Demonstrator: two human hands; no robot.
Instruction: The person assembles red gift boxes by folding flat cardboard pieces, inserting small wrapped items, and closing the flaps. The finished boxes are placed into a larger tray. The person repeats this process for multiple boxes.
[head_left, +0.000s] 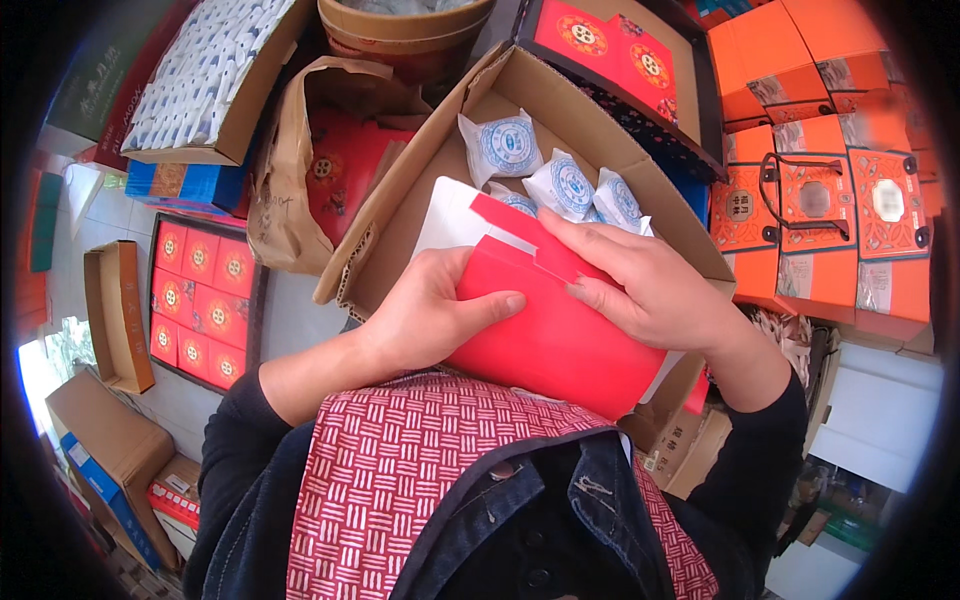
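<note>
Between my hands is a red paper box (555, 335) with a white inside, its end flaps partly unfolded toward the far side. My left hand (440, 305) grips its left edge, thumb lying across the red face. On the right, my right hand (640, 275) holds the far end, fingers over the flap and thumb pressed on the red side. Just beyond stands an open cardboard carton (600, 125). In it lie several round pieces in white wrappers with blue round prints, such as this wrapped piece (505, 147). The box and my hands hide the carton's near part.
At left sits a tray of small red boxes (200, 300), near a narrow cardboard lid (118, 315). A brown paper bag (285, 200) holds red packaging. Wrapped pieces fill another carton (205, 80) behind. Stacked orange gift boxes (815, 190) stand at right; a round tub (405, 30) is at the back.
</note>
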